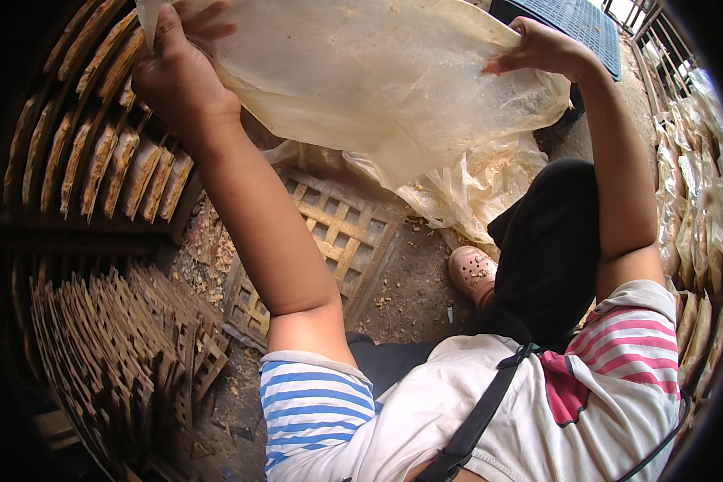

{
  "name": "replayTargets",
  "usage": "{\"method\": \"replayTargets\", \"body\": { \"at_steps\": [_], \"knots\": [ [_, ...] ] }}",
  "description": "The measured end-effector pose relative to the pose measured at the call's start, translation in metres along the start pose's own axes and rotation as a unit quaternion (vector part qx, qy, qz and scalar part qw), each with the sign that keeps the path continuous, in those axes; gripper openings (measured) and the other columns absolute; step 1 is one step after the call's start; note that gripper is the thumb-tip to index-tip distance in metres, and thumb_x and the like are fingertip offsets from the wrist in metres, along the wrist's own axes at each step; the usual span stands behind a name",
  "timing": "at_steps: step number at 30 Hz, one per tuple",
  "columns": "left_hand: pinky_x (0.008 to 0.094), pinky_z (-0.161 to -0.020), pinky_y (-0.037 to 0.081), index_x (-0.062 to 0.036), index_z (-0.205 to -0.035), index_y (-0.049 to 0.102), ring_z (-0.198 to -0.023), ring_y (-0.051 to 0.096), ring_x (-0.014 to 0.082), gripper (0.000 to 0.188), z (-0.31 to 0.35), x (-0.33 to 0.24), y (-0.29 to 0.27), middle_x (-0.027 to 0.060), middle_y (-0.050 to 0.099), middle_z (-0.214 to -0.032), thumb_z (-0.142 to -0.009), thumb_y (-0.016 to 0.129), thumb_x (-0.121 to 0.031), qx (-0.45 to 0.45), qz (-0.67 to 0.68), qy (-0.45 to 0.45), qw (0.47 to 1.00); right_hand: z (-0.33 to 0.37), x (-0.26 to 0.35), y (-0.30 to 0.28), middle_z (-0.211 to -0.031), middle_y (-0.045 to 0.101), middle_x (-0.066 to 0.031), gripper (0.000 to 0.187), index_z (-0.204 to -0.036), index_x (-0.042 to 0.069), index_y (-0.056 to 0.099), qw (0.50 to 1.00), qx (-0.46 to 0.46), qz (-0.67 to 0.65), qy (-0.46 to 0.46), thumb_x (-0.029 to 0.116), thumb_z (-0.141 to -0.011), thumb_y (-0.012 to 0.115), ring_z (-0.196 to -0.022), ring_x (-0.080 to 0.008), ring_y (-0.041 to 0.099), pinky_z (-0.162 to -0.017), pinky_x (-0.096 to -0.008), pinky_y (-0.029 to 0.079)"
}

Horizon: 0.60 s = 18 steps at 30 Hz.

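Observation:
A large, thin, translucent yellowish sheet (377,80) hangs raised in front of me, stretched between both hands. My left hand (177,68) grips its upper left edge, thumb over the sheet. My right hand (542,48) pinches its upper right edge. Below the sheet, a crumpled pile of similar thin sheets (474,185) lies on the ground. A woven bamboo lattice tray (329,233) lies flat under my left forearm.
Several bamboo trays (112,353) stand stacked on edge at lower left. More racks with pale sheets (104,153) lean at upper left. Bagged sheets (691,201) line the right side. A blue plastic crate (578,24) sits at the top. My foot wears a pink clog (472,271) on dirt ground.

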<state>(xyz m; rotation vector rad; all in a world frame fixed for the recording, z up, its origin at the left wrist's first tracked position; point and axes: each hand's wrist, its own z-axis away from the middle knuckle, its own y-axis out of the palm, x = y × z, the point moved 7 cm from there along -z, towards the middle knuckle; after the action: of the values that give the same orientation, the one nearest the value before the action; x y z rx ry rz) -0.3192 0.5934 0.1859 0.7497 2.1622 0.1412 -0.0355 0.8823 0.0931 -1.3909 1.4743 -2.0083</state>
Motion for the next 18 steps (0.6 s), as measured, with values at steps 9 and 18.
{"method": "replayTargets", "body": {
  "at_steps": [9, 18],
  "knots": [
    [0.0324, -0.065, 0.06, 0.0092, -0.113, 0.065, -0.079, 0.074, 0.0256, 0.026, -0.001, 0.007, -0.01, 0.0176, 0.073, -0.099, -0.098, 0.063, -0.012, -0.007, 0.027, -0.012, 1.0, 0.001, 0.018, 0.021, -0.091, 0.072, -0.0151, 0.048, -0.108, -0.005, 0.07, 0.981, 0.07, 0.179, -0.015, 0.022, -0.072, 0.088, -0.08, -0.0258, 0.07, -0.076, -0.035, 0.056],
    [0.0329, -0.068, 0.059, 0.0078, -0.115, 0.065, -0.083, 0.073, 0.0252, 0.027, -0.001, -0.001, 0.002, 0.0164, 0.073, -0.102, -0.097, 0.064, -0.013, 0.02, 0.03, -0.017, 0.999, -0.015, -0.01, 0.013, -0.087, 0.071, -0.0172, 0.041, -0.1, -0.005, 0.071, 0.969, -0.008, 0.245, -0.038, 0.025, -0.076, 0.085, -0.08, -0.0256, 0.07, -0.074, -0.0388, 0.055]
  ]
}}
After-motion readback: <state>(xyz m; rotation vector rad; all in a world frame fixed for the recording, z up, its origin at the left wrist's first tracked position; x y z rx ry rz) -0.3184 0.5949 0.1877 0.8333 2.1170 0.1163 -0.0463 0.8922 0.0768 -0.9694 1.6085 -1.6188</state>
